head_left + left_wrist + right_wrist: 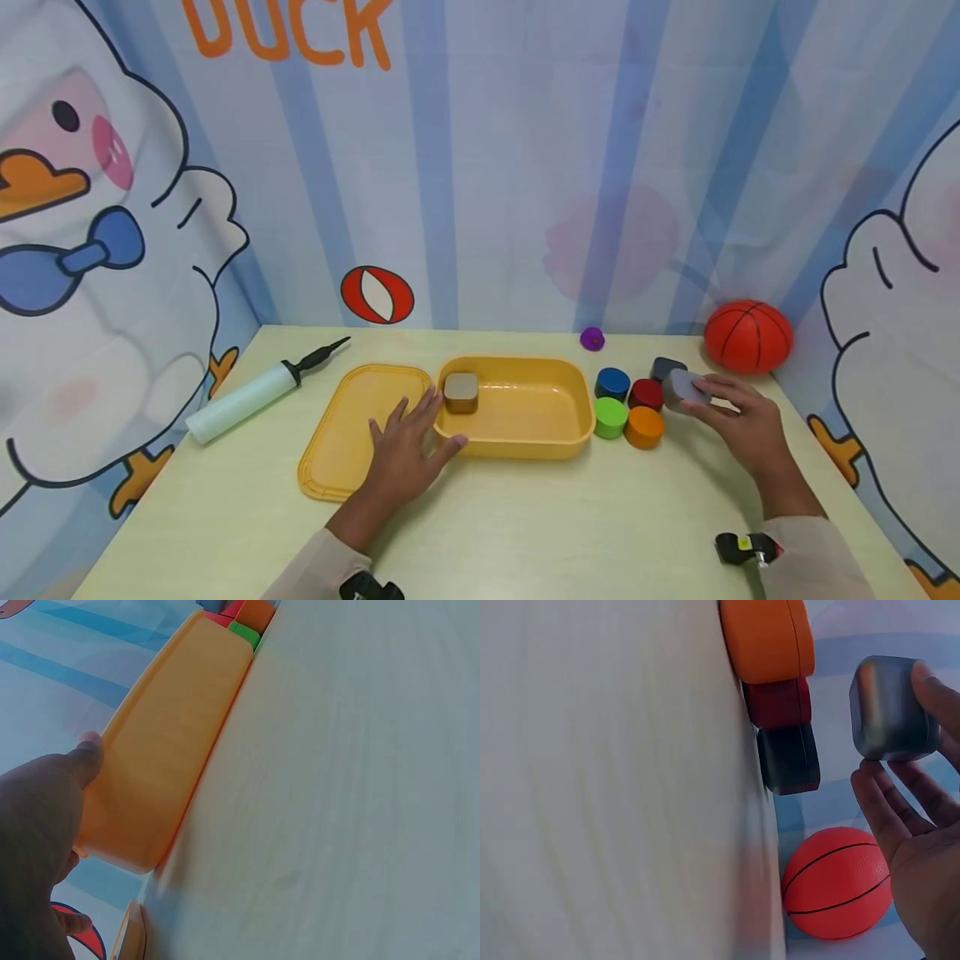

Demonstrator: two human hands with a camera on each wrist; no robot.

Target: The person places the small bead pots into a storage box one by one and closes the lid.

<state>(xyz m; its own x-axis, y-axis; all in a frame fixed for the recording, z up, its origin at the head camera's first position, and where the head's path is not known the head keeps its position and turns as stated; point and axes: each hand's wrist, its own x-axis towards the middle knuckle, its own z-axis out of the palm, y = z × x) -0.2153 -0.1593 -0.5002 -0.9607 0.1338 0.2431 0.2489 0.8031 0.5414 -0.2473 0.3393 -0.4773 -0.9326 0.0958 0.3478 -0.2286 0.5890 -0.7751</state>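
Observation:
My right hand [738, 421] holds a small grey rounded block [684, 388] between thumb and fingers, raised above the table in the right wrist view. Beside it stand the rounded blocks: dark grey [667, 367], blue [612, 383], red [647, 394], green [611, 417] and orange [644, 427]. My left hand [407, 454] spreads its fingers at the left end of a yellow open box [517, 450], thumb at the front rim. A tan block [461, 392] sits inside the box at its left end.
A yellow lid [341, 454] lies left of the box, partly under my left hand. Farther left lies a pale green hand pump [247, 404] with a black nozzle. A purple knob-like piece [592, 338] and a red basketball [748, 337] are at the back edge, before a duck-print curtain.

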